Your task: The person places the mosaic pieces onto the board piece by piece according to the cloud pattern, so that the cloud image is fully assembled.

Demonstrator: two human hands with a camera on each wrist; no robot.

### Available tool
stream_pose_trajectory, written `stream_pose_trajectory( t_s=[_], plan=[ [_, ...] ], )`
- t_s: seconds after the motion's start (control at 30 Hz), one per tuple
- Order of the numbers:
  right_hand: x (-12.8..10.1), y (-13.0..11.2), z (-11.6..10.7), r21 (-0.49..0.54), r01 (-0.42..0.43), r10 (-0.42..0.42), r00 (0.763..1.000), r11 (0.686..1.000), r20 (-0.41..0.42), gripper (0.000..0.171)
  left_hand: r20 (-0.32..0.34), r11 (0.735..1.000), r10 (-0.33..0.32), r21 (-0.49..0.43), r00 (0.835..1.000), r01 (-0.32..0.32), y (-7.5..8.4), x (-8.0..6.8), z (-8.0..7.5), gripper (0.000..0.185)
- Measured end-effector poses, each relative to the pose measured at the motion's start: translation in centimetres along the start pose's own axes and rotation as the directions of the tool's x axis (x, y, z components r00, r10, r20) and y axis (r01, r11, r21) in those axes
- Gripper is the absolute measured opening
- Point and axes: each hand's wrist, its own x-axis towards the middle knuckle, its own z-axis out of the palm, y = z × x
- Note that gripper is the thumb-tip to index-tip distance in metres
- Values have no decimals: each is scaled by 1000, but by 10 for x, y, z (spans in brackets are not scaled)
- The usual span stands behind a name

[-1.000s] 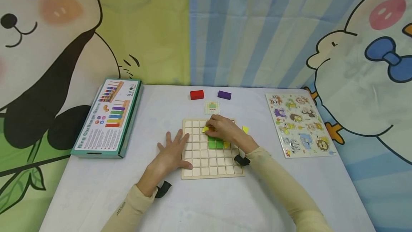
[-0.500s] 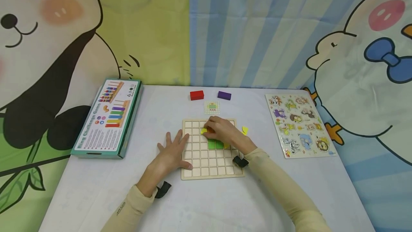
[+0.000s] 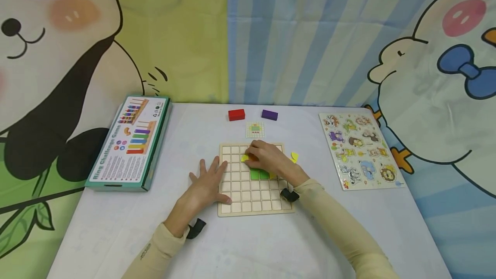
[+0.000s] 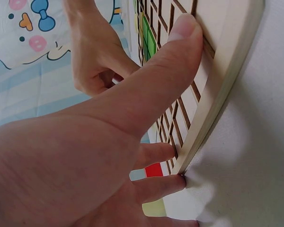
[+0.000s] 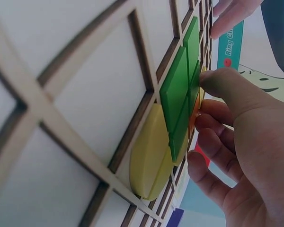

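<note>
A wooden grid board lies on the table. My left hand rests with spread fingers at its left edge, and in the left wrist view the thumb presses on the grid. My right hand is over the board's upper middle, pinching a small yellow tile between thumb and fingers at a cell. Beside it an orange tile sits partly hidden by the fingers. Green square tiles fill neighbouring cells. Rounded yellow tiles lie in the grid on their near side.
A loose yellow piece lies right of the board. Behind it are a small pattern card, a red block and a purple block. A game box stands left, an animal picture board right.
My right hand has shifted slightly left along the row, and the small yellow tile has moved left with it. My left hand stays in place on the board.
</note>
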Motion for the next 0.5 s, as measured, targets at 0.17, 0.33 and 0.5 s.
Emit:
stream_pose_trajectory(
  t_s=[0.17, 0.33, 0.5],
  plan=[
    [0, -1, -2, -7, -3, 3, 1000, 1000, 3, 32, 4, 1000, 0, 6, 1000, 0, 0, -1, -1, 121],
    [-4, 2, -6, -8, -16, 16, 1000, 1000, -7, 26, 9, 1000, -2, 3, 1000, 2, 1, -2, -2, 120],
    [-15, 11, -11, 0, -59, 59, 998, 998, -20, 24, 12, 1000, -4, -9, 1000, 4, 2, -3, -3, 119]
  ],
)
